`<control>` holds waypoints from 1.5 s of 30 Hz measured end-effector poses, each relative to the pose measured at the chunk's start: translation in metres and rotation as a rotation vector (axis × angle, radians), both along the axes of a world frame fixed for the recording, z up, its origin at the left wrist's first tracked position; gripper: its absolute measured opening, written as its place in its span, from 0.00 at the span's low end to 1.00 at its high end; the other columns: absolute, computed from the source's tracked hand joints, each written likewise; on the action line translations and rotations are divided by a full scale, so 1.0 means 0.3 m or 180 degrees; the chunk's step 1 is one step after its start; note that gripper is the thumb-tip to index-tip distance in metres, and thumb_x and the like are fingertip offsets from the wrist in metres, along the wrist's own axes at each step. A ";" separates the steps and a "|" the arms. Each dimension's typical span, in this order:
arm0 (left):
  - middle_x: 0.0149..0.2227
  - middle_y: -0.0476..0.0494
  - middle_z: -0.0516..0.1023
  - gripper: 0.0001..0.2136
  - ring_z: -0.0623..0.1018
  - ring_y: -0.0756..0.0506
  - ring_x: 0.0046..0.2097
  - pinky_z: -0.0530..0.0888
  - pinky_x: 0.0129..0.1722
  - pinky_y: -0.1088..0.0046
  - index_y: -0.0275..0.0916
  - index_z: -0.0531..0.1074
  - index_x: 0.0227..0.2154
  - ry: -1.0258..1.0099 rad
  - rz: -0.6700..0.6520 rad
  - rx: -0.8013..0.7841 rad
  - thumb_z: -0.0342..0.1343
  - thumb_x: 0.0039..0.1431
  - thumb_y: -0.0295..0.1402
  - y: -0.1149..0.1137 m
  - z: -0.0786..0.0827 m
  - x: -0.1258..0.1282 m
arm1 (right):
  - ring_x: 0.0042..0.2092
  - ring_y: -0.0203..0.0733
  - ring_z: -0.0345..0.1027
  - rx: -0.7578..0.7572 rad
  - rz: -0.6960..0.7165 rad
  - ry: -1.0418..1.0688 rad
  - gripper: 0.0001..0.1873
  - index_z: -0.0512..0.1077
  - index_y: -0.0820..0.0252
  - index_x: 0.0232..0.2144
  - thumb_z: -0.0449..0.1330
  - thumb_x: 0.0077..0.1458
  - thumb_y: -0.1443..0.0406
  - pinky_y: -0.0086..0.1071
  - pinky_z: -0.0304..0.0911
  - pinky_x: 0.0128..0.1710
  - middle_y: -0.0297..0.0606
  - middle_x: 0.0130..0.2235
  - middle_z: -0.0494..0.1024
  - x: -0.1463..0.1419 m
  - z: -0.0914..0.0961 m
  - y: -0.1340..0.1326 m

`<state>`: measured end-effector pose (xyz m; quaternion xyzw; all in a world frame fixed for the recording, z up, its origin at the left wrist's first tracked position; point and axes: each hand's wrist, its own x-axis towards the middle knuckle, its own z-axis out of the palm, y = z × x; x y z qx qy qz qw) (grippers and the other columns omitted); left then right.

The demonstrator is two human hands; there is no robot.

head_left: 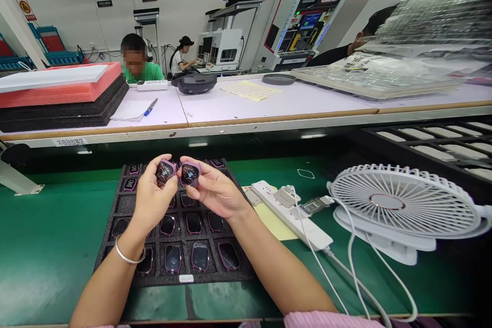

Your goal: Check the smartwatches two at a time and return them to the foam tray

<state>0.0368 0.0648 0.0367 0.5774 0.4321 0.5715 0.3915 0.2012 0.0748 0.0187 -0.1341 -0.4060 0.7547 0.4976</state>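
My left hand (pixel 154 200) pinches a pink-purple smartwatch case (pixel 166 172) by its edges, with the dark screen facing me. My right hand (pixel 217 193) grips a second, matching watch case (pixel 190 173) between thumb and fingers. The two cases are held side by side, nearly touching, above a black foam tray (pixel 154 279). Several more watch cases (pixel 200 257) lie in the tray's slots, and my hands hide its upper middle. A silver bangle (pixel 129 251) circles my left wrist.
A white power strip (pixel 290 213) and yellow paper (pixel 273 221) lie right of the tray on a green mat (pixel 49 246). Further right stands a white clip fan (pixel 400 202) with loose cables. Beyond a raised bench (pixel 249 113), a co-worker in a green shirt (pixel 144 72) sits.
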 end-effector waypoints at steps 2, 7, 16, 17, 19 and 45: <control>0.40 0.47 0.76 0.21 0.76 0.49 0.38 0.73 0.42 0.73 0.38 0.71 0.50 0.0009 0.0027 -0.0002 0.60 0.51 0.32 -0.004 0.002 0.002 | 0.29 0.33 0.63 0.0007 -0.0025 -0.0006 0.26 0.77 0.54 0.51 0.73 0.48 0.62 0.30 0.60 0.30 0.40 0.43 0.80 -0.002 0.002 -0.004; 0.40 0.46 0.76 0.23 0.76 0.48 0.39 0.73 0.42 0.71 0.38 0.70 0.51 -0.0133 0.0007 -0.0035 0.61 0.49 0.32 -0.013 0.010 0.004 | 0.29 0.33 0.64 0.0019 0.0007 0.0054 0.25 0.77 0.53 0.51 0.73 0.49 0.62 0.30 0.60 0.30 0.41 0.44 0.80 -0.003 0.008 -0.007; 0.41 0.46 0.76 0.22 0.76 0.48 0.41 0.73 0.43 0.72 0.38 0.70 0.51 -0.0108 -0.0003 -0.0037 0.60 0.51 0.31 -0.011 0.004 0.007 | 0.29 0.33 0.62 0.0141 -0.0066 -0.0036 0.26 0.76 0.53 0.52 0.72 0.49 0.60 0.31 0.59 0.31 0.41 0.45 0.79 -0.001 0.004 -0.010; 0.41 0.46 0.76 0.22 0.76 0.48 0.41 0.73 0.43 0.72 0.38 0.70 0.51 -0.0126 -0.0011 -0.0028 0.60 0.50 0.31 -0.011 0.004 0.008 | 0.29 0.33 0.62 0.0146 -0.0075 -0.0048 0.26 0.75 0.53 0.52 0.72 0.49 0.60 0.32 0.59 0.31 0.41 0.45 0.79 -0.001 0.004 -0.011; 0.41 0.45 0.76 0.22 0.76 0.48 0.41 0.74 0.43 0.71 0.38 0.70 0.51 -0.0127 0.0000 -0.0021 0.61 0.50 0.32 -0.013 0.005 0.009 | 0.29 0.33 0.62 0.0143 -0.0081 -0.0059 0.26 0.75 0.53 0.52 0.71 0.50 0.60 0.32 0.59 0.31 0.42 0.45 0.79 0.000 0.004 -0.011; 0.42 0.44 0.77 0.22 0.78 0.46 0.42 0.75 0.43 0.71 0.38 0.71 0.50 -0.0071 0.0055 -0.0043 0.61 0.50 0.31 -0.019 0.008 0.015 | 0.28 0.34 0.59 -0.0003 -0.0099 -0.0022 0.25 0.75 0.55 0.51 0.70 0.50 0.61 0.32 0.57 0.30 0.41 0.43 0.79 -0.003 0.003 -0.002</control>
